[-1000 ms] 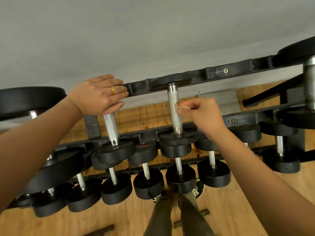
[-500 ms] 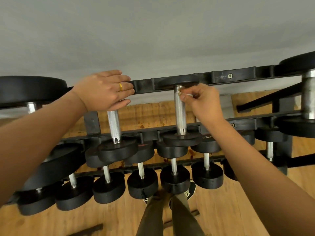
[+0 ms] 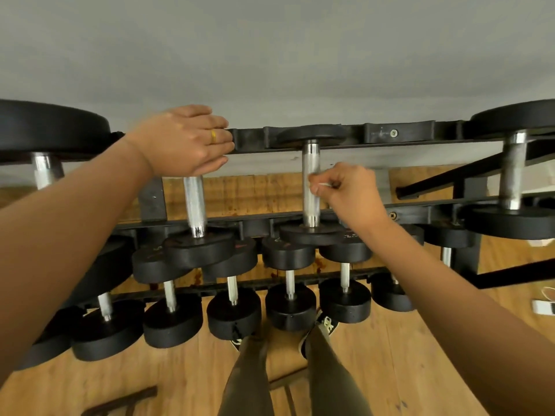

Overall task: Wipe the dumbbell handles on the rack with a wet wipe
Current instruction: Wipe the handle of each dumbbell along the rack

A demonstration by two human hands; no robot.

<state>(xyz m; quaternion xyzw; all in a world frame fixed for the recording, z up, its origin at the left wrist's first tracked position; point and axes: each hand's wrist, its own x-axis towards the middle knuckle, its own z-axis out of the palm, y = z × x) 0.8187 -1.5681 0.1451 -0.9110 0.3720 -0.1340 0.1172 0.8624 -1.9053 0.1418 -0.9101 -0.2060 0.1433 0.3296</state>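
A black rack (image 3: 399, 134) holds rows of black dumbbells with chrome handles. My right hand (image 3: 345, 192) pinches a small white wet wipe (image 3: 322, 185) against the right side of the middle top-row handle (image 3: 310, 181), about halfway along it. My left hand (image 3: 186, 141) lies over the far end of the neighbouring dumbbell, its fingers straight and reaching onto the rack's back rail; that dumbbell's handle (image 3: 194, 210) shows below my palm. Most of the wipe is hidden inside my fingers.
Bigger dumbbells sit at the far left (image 3: 45, 127) and far right (image 3: 515, 172) of the top row. Smaller dumbbells (image 3: 289, 307) fill the lower tiers. My legs and shoes (image 3: 324, 325) stand on the wooden floor. A white object (image 3: 545, 307) lies at the right.
My right hand slid the wipe down the middle handle from its far end toward the middle. My left hand stayed on the neighbouring dumbbell.
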